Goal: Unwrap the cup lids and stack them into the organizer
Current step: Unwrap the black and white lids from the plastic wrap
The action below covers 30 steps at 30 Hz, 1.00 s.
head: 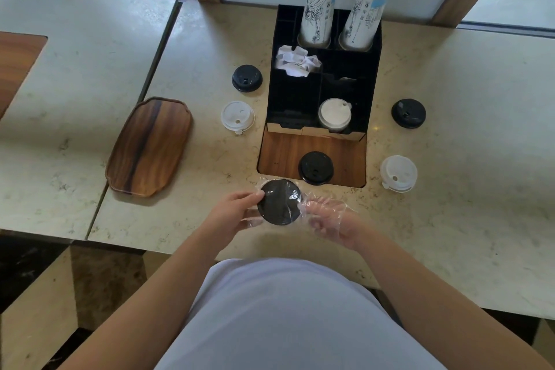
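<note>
I hold a black cup lid point(278, 202), still in clear plastic wrap point(319, 204), above the counter's near edge. My left hand point(232, 213) grips its left rim. My right hand point(329, 221) pinches the wrap stretched off its right side. The black organizer point(369, 69) stands behind, with a white lid point(334, 113) in its front right compartment. Loose lids lie around it: black lids point(247, 78) point(408, 113) point(315, 167) and white lids point(237, 116) point(398, 173).
Two stacks of paper cups point(319, 15) point(364, 16) stand in the organizer's back slots, and crumpled white paper point(297, 61) sits in its left side. A wooden tray point(149, 146) lies at the left. A wood-lined recess point(282, 153) is sunk into the counter before the organizer.
</note>
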Each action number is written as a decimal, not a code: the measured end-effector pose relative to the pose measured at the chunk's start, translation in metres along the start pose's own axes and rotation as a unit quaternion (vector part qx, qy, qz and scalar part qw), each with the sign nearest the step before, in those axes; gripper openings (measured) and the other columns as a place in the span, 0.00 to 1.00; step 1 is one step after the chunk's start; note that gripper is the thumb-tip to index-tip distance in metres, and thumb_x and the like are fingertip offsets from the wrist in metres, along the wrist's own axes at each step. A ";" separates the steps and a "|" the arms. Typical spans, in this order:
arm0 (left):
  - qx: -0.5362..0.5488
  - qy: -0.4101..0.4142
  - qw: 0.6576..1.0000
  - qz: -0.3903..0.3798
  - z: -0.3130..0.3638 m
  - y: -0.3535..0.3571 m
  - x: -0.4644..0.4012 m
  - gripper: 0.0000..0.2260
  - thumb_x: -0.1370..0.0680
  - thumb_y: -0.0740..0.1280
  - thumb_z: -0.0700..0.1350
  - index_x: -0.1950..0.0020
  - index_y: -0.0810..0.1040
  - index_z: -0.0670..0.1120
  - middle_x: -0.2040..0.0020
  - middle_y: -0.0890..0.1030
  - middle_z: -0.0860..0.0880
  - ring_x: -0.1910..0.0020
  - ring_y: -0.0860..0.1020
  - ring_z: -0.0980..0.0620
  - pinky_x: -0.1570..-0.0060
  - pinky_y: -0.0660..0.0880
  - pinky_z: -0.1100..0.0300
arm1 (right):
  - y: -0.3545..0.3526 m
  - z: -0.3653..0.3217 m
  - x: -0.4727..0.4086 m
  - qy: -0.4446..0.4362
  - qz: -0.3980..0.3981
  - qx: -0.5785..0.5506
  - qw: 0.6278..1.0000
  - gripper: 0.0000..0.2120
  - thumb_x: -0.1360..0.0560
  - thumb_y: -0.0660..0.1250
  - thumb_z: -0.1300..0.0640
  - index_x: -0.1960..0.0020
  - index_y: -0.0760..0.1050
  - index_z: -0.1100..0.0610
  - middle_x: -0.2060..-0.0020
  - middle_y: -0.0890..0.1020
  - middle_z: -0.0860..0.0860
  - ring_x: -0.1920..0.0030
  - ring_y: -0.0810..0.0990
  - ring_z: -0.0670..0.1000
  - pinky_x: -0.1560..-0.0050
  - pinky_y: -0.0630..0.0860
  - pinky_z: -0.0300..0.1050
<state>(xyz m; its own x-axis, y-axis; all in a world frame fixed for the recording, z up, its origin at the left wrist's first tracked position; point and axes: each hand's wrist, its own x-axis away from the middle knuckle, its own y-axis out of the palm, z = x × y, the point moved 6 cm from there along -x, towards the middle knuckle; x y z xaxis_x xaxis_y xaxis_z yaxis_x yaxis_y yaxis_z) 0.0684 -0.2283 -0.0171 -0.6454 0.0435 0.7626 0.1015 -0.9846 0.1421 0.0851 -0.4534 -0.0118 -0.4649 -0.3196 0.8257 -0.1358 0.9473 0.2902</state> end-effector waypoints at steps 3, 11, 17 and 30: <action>0.000 0.014 0.998 0.054 0.000 -0.004 -0.002 0.07 0.23 0.74 0.45 0.49 0.84 0.42 0.53 0.88 0.44 0.57 0.85 0.50 0.61 0.80 0.59 | -0.003 0.004 -0.004 -0.007 -0.022 0.053 0.998 0.14 0.34 0.81 0.53 0.55 0.81 0.57 0.68 0.78 0.50 0.69 0.74 0.45 0.73 0.72 0.33; 0.025 0.023 0.992 0.120 -0.003 -0.025 -0.007 0.08 0.24 0.76 0.44 0.51 0.83 0.41 0.57 0.86 0.45 0.58 0.83 0.49 0.55 0.80 0.55 | -0.015 0.002 -0.001 -0.011 -0.047 0.035 0.998 0.08 0.29 0.79 0.53 0.55 0.85 0.56 0.58 0.85 0.52 0.66 0.81 0.44 0.66 0.79 0.36; 0.079 0.023 0.970 0.228 -0.017 -0.062 -0.008 0.05 0.22 0.74 0.40 0.51 0.81 0.39 0.58 0.82 0.45 0.60 0.80 0.49 0.57 0.78 0.55 | -0.041 -0.016 0.009 -0.043 -0.022 0.099 0.994 0.11 0.25 0.75 0.56 0.47 0.82 0.62 0.56 0.85 0.55 0.59 0.83 0.50 0.55 0.80 0.42; 0.054 0.047 0.961 0.268 -0.015 -0.112 -0.016 0.07 0.23 0.74 0.41 0.50 0.83 0.38 0.63 0.82 0.45 0.64 0.80 0.50 0.64 0.75 0.56 | -0.083 -0.141 0.012 -0.193 0.170 0.191 0.947 0.06 0.24 0.72 0.46 0.50 0.86 0.46 0.55 0.87 0.51 0.54 0.85 0.47 0.52 0.81 0.40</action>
<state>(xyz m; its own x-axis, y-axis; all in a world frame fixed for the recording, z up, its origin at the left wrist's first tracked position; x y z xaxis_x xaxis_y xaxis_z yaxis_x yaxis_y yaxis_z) 0.0559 -0.1216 -0.0545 -0.5428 -0.4859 0.6850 0.5134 -0.8375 -0.1872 0.2147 -0.5392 0.0420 -0.8135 -0.0324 0.5806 -0.1932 0.9568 -0.2173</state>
